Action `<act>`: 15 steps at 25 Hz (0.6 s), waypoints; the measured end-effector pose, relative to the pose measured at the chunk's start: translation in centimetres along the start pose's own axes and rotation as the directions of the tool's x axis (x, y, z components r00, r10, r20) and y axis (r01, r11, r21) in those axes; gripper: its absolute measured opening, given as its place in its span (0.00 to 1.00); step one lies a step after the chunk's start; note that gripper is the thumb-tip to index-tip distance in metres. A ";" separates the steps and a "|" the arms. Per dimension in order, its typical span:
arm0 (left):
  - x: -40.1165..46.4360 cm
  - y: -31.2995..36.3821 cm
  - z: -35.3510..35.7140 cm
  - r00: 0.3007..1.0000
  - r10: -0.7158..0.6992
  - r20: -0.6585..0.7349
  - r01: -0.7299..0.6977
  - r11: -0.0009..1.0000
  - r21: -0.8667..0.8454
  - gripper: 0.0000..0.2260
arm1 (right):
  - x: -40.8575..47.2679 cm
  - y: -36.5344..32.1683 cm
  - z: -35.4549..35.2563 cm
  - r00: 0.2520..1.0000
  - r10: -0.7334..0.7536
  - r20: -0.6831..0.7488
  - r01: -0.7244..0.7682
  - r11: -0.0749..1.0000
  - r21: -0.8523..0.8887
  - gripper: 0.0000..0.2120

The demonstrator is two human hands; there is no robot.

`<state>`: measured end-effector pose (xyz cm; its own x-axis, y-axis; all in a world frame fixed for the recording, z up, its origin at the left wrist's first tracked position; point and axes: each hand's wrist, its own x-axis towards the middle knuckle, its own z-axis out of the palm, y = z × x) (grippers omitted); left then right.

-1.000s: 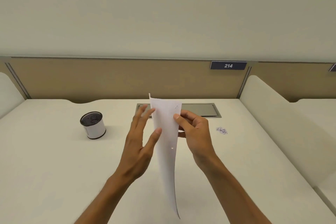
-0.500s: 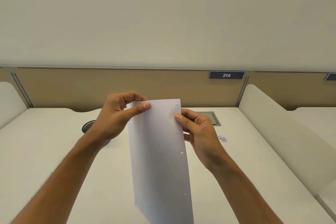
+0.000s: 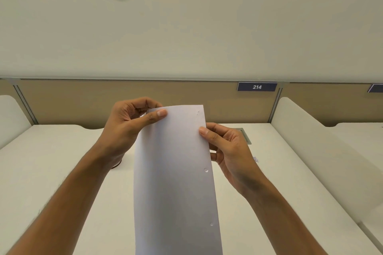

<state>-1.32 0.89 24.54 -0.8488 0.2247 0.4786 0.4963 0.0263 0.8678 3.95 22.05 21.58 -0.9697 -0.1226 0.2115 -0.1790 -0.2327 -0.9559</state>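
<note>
Sheet (image 3: pixel 174 172) (hole-punched) | left hand (image 3: pixel 128 126) pinches top corner | right hand (image 3: pixel 230 151) apparently pinches edge

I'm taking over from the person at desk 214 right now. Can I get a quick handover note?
Left hand pinches the top left corner of the white punched paper sheet.
Right hand pinches its right edge near the top.
The sheet hangs in the air above the cream desk.
Done: three round punch marks along the right edge.
Left: likely setting it down or filing it.
</note>
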 end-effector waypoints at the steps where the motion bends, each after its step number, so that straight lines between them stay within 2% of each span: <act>1: 0.1 0.0 -0.1 1.000 0.007 -0.004 -0.007 1.000 -0.004 0.06 | -0.2 0.1 0.0 1.000 -0.006 0.003 0.006 1.000 -0.011 0.12; 3: 0.1 -0.1 -0.1 1.000 0.006 -0.006 -0.005 0.999 0.041 0.05 | -0.5 0.3 0.0 0.999 -0.040 -0.006 0.040 0.997 -0.064 0.10; 5: -0.1 -0.7 0.1 0.996 0.067 -0.055 -0.049 0.956 0.291 0.05 | -0.6 0.6 0.2 0.994 -0.102 -0.046 0.096 0.988 -0.120 0.07; 7: -1.2 -1.5 1.1 0.978 0.192 -0.083 -0.112 0.814 0.571 0.19 | -0.4 1.3 0.4 0.980 -0.175 -0.100 0.156 0.973 -0.169 0.07; 8: -2.3 -1.9 2.0 0.973 0.209 -0.098 -0.105 0.780 0.617 0.27 | -0.2 1.8 0.5 0.968 -0.217 -0.129 0.186 0.959 -0.212 0.07; 10: -5.7 -3.0 4.7 0.987 0.099 -0.126 -0.004 0.803 0.597 0.39 | 0.2 2.6 0.7 0.940 -0.289 -0.181 0.224 0.924 -0.309 0.06; 12: -9.5 -3.8 8.1 0.985 -0.156 -0.074 0.172 0.821 0.545 0.47 | 0.7 3.3 0.7 0.921 -0.318 -0.227 0.227 0.908 -0.352 0.05; 14: -12.1 -5.0 10.9 0.924 -0.381 -0.017 0.321 0.753 0.574 0.50 | 0.9 3.9 1.1 0.912 -0.325 -0.252 0.226 0.908 -0.353 0.04; 15: -12.6 -5.8 11.8 0.903 -0.428 -0.026 0.364 0.733 0.575 0.49 | 0.9 4.2 1.5 0.910 -0.329 -0.254 0.226 0.905 -0.361 0.05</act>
<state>8.71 9.39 11.90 -0.9840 0.1660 0.0646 0.1597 0.6614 0.7328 2.58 19.55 18.01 -0.8655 0.2098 0.4548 -0.4413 0.1101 -0.8906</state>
